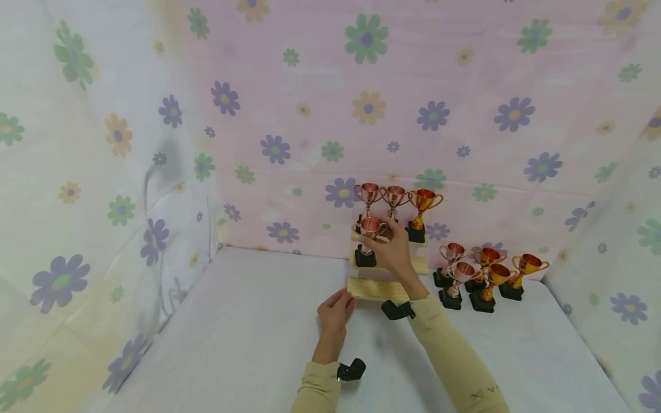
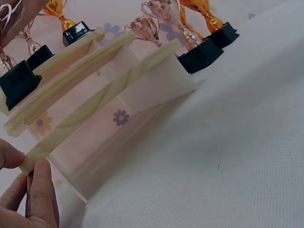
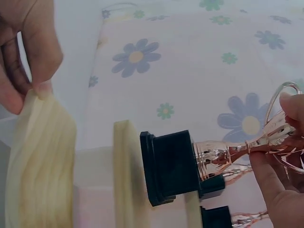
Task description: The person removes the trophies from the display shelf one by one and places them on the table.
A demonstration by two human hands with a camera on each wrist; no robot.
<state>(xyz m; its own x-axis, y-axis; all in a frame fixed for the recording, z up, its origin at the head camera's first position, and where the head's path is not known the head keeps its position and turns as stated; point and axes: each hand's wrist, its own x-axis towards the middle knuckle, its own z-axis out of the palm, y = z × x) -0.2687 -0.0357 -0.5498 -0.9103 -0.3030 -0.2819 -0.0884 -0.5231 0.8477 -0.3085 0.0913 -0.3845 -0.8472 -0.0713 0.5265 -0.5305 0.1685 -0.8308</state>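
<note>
— Starting at the right hand (image 1: 395, 252): clamped on anything?
— Yes, on the bowl and stem of a pink trophy (image 3: 210, 159), thumb against fingers, holding it roughly upright over the left end of the middle board (image 1: 420, 265) of the stand (image 1: 379, 289). Cannot tell base-to-wood contact from these views.
— And the left hand (image 1: 334, 315)?
— Pinching the left end of the stand's lowest board (image 2: 102, 103) between thumb and fingers.
— How best to handle this step?
— Judging from here: brace the stand lightly, without tilting it. Lower the trophy straight down, seat the whole base flat, clear of the board's front edge, and check for wobble. Then loosen thumb and fingers evenly to avoid catching the handles. Mind the row behind.
— Now counting outward?
— On the stand's top board (image 2: 66, 56), three: two pink, one gold trophy (image 1: 420, 209). On the worktop (image 1: 258, 332) to the right of the stand, five: two pink, three gold. Adding the held one, nine altogether: five pink, four gold. Also count three boards, one stand, two hands.
</note>
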